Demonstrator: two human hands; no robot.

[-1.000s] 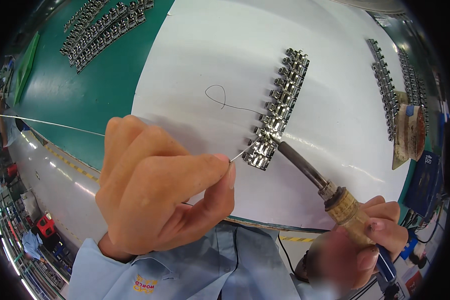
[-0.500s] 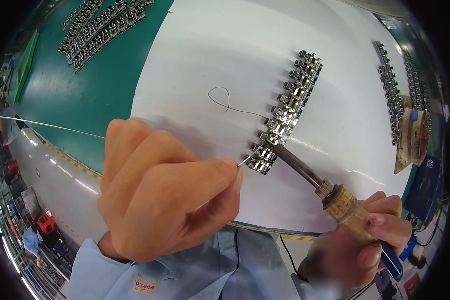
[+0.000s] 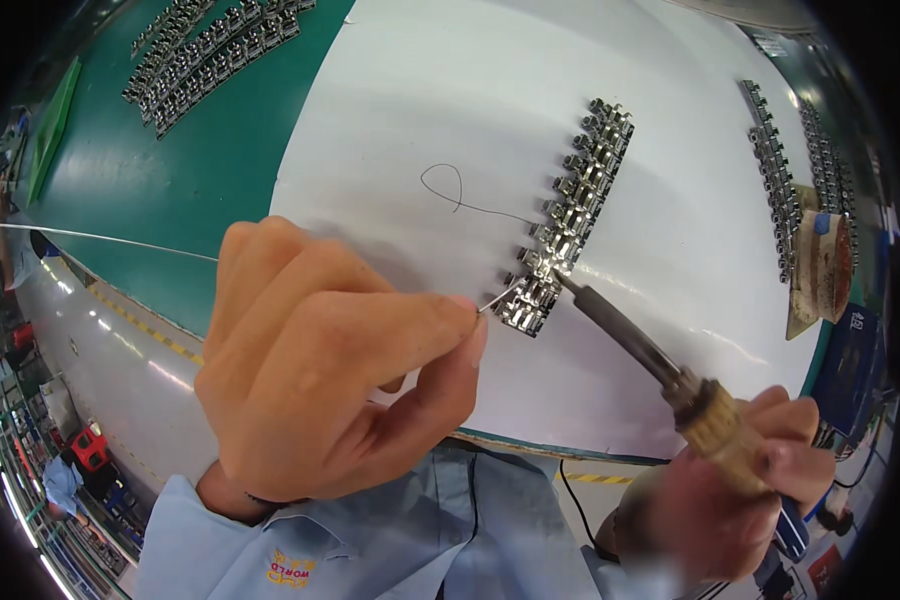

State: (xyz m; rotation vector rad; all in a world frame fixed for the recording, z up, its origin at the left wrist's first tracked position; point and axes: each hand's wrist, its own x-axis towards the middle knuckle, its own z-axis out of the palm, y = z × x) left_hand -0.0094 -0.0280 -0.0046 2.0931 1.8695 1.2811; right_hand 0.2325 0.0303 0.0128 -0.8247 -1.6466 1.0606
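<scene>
A row of small shiny metal connectors (image 3: 580, 200) lies slantwise on a white sheet (image 3: 390, 110). My left hand (image 3: 340, 350) pinches a thin silvery solder wire (image 3: 498, 297) between thumb and forefinger. The wire's tip reaches the lower part of the row, and its long tail runs off past the far left. In my right hand (image 3: 760, 470) is a soldering iron (image 3: 630, 335), gripped by its tan handle. The iron's tip points at the row's right edge near its lower end; whether it touches there I cannot tell. A fine dark wire (image 3: 460, 190) curls out from the row's left side.
More metal rows (image 3: 220, 60) lie on the green mat (image 3: 190, 170) at the upper left. Others (image 3: 770, 170) stand at the right, near a stand with a tan pad (image 3: 825, 265) and a dark blue box (image 3: 850, 365). People and shelving show at far left.
The soldering iron's tip has drawn slightly up and right along the row, and my right hand has shifted a little. My left hand keeps its pinch on the solder wire.
</scene>
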